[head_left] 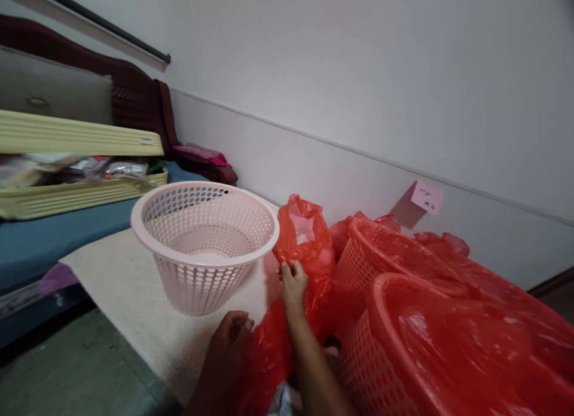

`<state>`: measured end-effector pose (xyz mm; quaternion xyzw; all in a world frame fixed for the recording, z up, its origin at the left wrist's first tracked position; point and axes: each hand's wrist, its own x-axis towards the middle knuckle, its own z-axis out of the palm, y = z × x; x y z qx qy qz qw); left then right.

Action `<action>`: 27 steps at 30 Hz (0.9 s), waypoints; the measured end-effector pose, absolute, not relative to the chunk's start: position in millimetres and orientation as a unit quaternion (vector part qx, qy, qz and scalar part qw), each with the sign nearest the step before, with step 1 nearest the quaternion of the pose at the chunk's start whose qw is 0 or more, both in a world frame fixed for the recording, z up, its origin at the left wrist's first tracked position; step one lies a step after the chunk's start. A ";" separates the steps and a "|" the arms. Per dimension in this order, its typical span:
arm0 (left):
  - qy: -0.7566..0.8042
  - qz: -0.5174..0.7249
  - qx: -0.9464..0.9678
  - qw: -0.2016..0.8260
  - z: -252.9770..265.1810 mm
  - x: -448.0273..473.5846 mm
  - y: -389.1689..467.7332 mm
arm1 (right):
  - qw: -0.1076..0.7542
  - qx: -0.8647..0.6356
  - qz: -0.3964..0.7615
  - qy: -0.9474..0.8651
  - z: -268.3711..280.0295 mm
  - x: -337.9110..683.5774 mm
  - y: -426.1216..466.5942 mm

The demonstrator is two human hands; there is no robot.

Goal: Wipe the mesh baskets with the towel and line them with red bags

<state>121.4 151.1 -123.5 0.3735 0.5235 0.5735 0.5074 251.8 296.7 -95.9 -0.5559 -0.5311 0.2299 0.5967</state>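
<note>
A red plastic bag (271, 338) hangs between my two hands, its thin film crumpled. My left hand (231, 338) is in shadow with curled fingers, its tips at the bag's left edge. Higher up, my right hand (293, 278) pinches thumb and fingers together at the bag's upper part; the exact contact is hard to see. A pale pink perforated basket (206, 259) stands upright to the left of both hands, with nothing seen inside. Just beyond my right hand sits another red bag (309, 242), its mouth open on something pale pink.
Two pink baskets, a front one (381, 356) and a rear one (359, 254), covered in red plastic, crowd the right side. A pink note (427, 196) sticks to the wall. The white tabletop (121, 284) ends at left, near a bed with an open yellow suitcase (81, 198).
</note>
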 end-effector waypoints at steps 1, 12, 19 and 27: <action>0.524 0.573 0.369 0.511 -125.8 121.3 151.6 | 0.590 -0.546 0.244 -0.543 -95.0 245.4 285.2; 0.485 0.570 0.377 0.546 -132.5 125.6 157.5 | 0.450 -0.509 0.339 -0.651 -128.1 244.4 167.1; 0.550 0.519 0.475 0.450 -130.0 134.3 150.0 | 0.408 -0.444 0.423 -0.676 -148.1 249.9 131.3; 0.582 0.538 0.432 0.429 -124.8 132.6 154.0 | 0.490 -0.488 0.446 -0.568 -183.3 267.3 160.5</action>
